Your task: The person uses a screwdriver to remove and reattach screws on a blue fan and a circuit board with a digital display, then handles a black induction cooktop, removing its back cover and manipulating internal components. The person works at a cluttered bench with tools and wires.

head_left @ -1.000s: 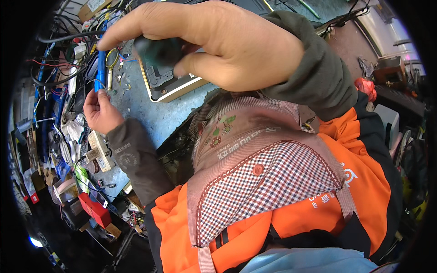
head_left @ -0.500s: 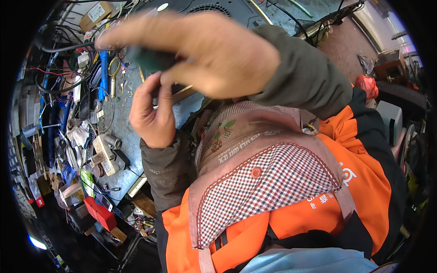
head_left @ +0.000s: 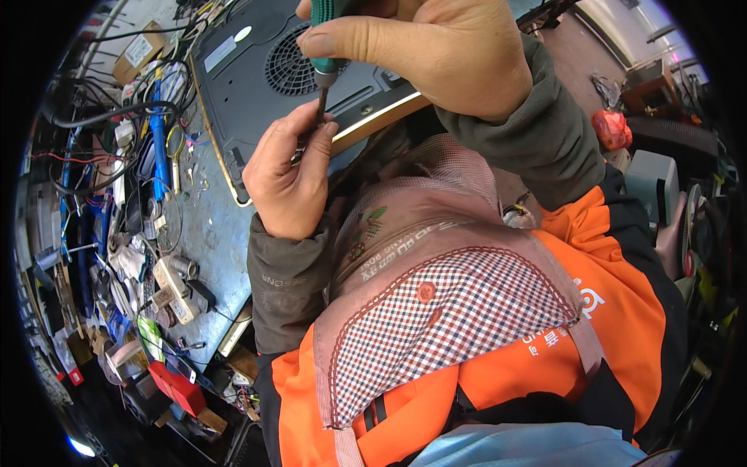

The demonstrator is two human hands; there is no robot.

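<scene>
My right hand (head_left: 436, 58) is closed round the green handle of a screwdriver (head_left: 324, 66), its shaft pointing down. My left hand (head_left: 288, 175) has thumb and forefinger pinched at the shaft's lower end; anything small between them is hidden. Behind both hands a black flat appliance (head_left: 241, 101) with a round vent grille lies on the bench, its light-coloured edge toward me. The screwdriver's tip is above the near part of this appliance, covered by my left fingers.
On the blue-grey bench (head_left: 210, 241), tools and cables crowd the left side, with a blue-handled tool (head_left: 159, 148) and a white power strip (head_left: 177, 292). A red box (head_left: 177, 387) is at the lower left. A red plastic bag (head_left: 611, 129) is at the right.
My right hand, blurred before, has moved up and right, and the screwdriver now stands nearly upright. My left hand has shifted right to its tip. More of the black appliance shows.
</scene>
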